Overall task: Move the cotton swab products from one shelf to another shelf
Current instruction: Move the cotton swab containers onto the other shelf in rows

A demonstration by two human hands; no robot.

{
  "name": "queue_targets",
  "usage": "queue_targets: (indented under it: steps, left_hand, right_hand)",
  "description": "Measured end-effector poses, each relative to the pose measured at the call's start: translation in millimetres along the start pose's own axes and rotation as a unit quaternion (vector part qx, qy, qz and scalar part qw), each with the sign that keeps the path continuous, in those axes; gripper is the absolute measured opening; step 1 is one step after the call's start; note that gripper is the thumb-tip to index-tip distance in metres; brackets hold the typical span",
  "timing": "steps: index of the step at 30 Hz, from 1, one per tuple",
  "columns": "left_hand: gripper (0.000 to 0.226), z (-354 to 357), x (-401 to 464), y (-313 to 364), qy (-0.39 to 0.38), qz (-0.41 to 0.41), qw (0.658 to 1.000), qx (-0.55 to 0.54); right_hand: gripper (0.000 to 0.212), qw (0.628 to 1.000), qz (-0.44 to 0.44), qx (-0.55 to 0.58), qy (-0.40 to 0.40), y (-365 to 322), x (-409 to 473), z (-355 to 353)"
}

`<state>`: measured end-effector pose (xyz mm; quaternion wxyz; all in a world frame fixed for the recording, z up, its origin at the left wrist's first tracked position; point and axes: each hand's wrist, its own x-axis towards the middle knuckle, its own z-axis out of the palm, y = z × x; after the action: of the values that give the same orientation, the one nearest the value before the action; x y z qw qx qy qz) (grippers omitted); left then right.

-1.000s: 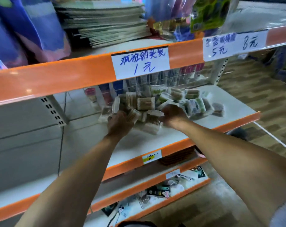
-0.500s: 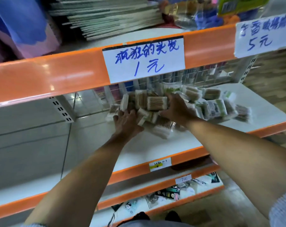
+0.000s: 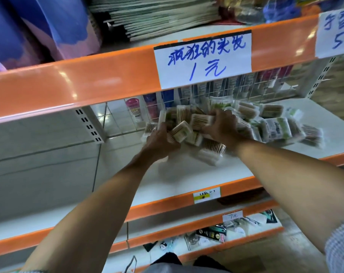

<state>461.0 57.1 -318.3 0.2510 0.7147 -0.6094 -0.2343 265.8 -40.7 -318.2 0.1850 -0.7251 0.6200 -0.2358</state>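
Several clear packs of cotton swabs point(image 3: 274, 129) lie in a loose heap on the white middle shelf point(image 3: 187, 174) with an orange front edge. My left hand point(image 3: 159, 141) reaches in from the left, fingers curled round swab packs point(image 3: 180, 132) at the heap's near-left side. My right hand point(image 3: 221, 128) comes from the right and grips another pack point(image 3: 201, 121) at the heap's centre. The two hands sit close together, with packs bunched between them. One pack point(image 3: 211, 151) lies on the shelf just below the hands.
An orange shelf edge point(image 3: 88, 79) with a handwritten price label point(image 3: 203, 59) hangs right above the hands. A wire grid point(image 3: 236, 88) with bottles behind it backs the heap. Stacked booklets point(image 3: 157, 14) lie on the top shelf. Lower shelves point(image 3: 216, 233) hold small packaged goods.
Both hands have pushed deeper into the heap and drawn closer together, curling round packs. The camera has moved closer to the shelf.
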Motion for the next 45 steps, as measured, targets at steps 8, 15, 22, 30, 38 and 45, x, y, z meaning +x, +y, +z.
queue_targets:
  steps: [8,15,22,30,38,45]
  left_hand:
    - [0.05,-14,-7,9,-0.001,0.006,0.993,-0.122]
    - [0.066,-24,-14,8,0.041,-0.006,0.986,-0.163]
    - [0.047,-32,-26,1,0.016,0.013,0.987,-0.157]
    - [0.038,-39,-44,-10,0.016,0.015,0.979,-0.202]
    - [0.041,-49,-54,-20,0.015,0.002,0.974,-0.224]
    - [0.027,-54,-70,-18,0.022,0.008,0.966,-0.259]
  right_hand:
    - [0.071,0.983,0.03,0.176,-0.03,-2,-16,-27]
    - [0.028,0.975,0.0,0.193,-0.106,-7,-32,-47]
    - [0.032,0.962,0.019,0.118,-0.245,-29,-50,-41]
    - [0.032,0.927,-0.005,0.067,-0.369,-29,-52,-14]
    - [0.025,0.933,0.018,0.088,-0.349,-34,-51,-17]
    - [0.037,0.907,0.065,0.216,-0.354,-33,-50,-16]
